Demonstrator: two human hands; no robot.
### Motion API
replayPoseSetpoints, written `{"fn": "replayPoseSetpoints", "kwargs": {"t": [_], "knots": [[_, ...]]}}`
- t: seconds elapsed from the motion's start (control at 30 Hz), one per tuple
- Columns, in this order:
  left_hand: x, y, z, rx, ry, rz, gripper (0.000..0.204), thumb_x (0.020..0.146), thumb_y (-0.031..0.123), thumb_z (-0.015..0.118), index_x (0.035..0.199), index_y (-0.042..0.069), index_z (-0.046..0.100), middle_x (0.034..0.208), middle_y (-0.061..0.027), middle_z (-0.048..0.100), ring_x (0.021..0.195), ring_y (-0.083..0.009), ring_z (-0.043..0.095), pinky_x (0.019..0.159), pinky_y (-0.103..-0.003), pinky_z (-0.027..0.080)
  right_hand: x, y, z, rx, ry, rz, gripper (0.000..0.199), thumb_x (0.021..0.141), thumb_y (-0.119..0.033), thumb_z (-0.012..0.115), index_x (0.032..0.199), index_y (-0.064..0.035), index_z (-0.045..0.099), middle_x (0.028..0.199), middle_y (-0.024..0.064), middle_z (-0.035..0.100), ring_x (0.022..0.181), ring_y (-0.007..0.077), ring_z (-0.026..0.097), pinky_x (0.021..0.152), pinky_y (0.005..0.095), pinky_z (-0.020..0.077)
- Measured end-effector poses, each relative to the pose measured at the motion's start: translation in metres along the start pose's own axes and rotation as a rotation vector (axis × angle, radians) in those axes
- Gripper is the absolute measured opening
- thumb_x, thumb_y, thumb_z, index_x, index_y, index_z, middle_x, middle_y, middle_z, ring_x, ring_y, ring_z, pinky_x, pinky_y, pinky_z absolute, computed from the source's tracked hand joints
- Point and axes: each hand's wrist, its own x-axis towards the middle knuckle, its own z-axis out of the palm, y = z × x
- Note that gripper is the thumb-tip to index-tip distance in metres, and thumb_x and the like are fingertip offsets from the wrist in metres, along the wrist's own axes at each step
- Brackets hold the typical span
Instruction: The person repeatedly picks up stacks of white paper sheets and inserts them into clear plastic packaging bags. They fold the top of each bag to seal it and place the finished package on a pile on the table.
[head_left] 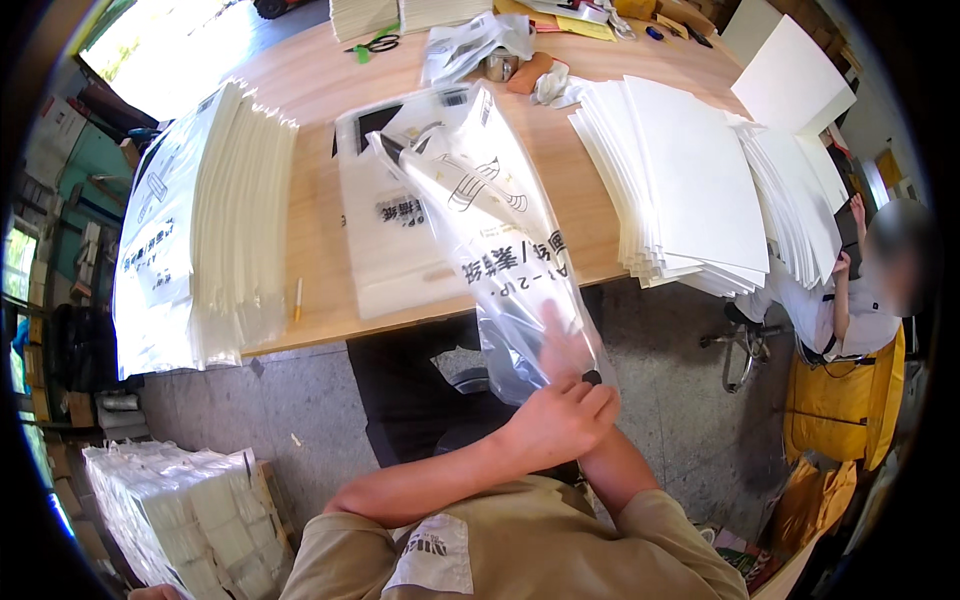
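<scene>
**Clear bag held open end toward me, off the table edge**

My left hand [560,420] is curled shut round the near end of the clear plastic bag [500,250], fingers folded over the film at chest height so the mouth stays bunched and under control. My right hand [562,345] is inside or behind the film just above it; I can make out a finger pressing up against the plastic, but whether it pinches anything I cannot tell, since the left hand covers most of it.

The bag runs away from me in a slant, its far end resting on the wooden table [320,100] on top of a flat stack of the same bags [385,250], its near end hanging past the table edge over the floor. Held that way it stays taut enough to work in.

To my left lies a thick pile of white sheets [240,220] (edges fanned), to my right another fanned stack [690,190], both within an arm's sweep. Green-handled scissors [375,45] sit far across the table.
</scene>
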Motion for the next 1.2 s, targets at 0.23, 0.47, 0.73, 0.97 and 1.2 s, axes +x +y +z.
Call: {"fn": "replayPoseSetpoints", "kwargs": {"t": [0.23,0.47,0.73,0.97,1.2], "knots": [[-0.062,-0.040,0.009,0.158,0.354,-0.393,0.086,0.065,0.032,0.089,0.136,0.009,0.046,0.137,-0.0168,0.042,0.128,-0.0371,0.042,0.103,-0.055,0.038,0.018,0.005,0.013,0.194,0.093,-0.165,0.031,0.090,-0.002,0.069,0.119,0.0041,0.065,0.101,0.0074,0.072,0.084,0.0142,0.067,0.071,0.0267,0.0540],[-0.084,-0.072,0.053,-0.089,0.279,-0.680,0.096,0.070,0.010,0.079,0.149,0.005,0.024,0.145,-0.0233,0.034,0.127,-0.0438,0.046,0.089,-0.044,0.054,0.023,0.015,0.020,0.164,0.037,-0.300,0.028,0.086,-0.010,0.075,0.109,0.0055,0.069,0.098,0.0077,0.071,0.081,0.0125,0.065,0.071,0.0280,0.0514],[-0.091,-0.086,0.048,-0.129,0.366,-0.699,0.034,0.083,-0.001,0.067,0.116,0.003,0.062,0.095,-0.0155,0.066,0.081,-0.0338,0.067,0.067,-0.039,0.055,0.026,0.016,0.029,-0.079,0.124,-0.221,0.033,0.084,-0.016,0.079,0.108,0.0049,0.068,0.097,0.0096,0.072,0.086,0.0165,0.066,0.078,0.0309,0.0524],[-0.121,-0.073,0.036,-0.044,0.452,-0.860,0.020,0.083,-0.003,0.065,0.102,0.003,0.062,0.073,-0.0140,0.063,0.061,-0.0340,0.064,0.055,-0.041,0.051,0.037,0.055,-0.001,0.394,-0.189,-0.008,0.070,0.080,-0.012,0.078,0.139,-0.0001,0.043,0.130,0.0108,0.055,0.121,0.0220,0.054,0.101,0.0365,0.0450],[-0.150,-0.073,0.029,-0.016,0.564,-0.880,0.015,0.085,0.001,0.068,0.097,0.004,0.060,0.076,-0.0131,0.067,0.062,-0.0320,0.066,0.057,-0.038,0.053,0.046,0.035,0.001,0.548,-0.211,0.295,0.051,0.095,-0.003,0.055,0.143,-0.0055,0.039,0.136,0.0121,0.052,0.127,0.0265,0.051,0.102,0.0441,0.0462]]}}
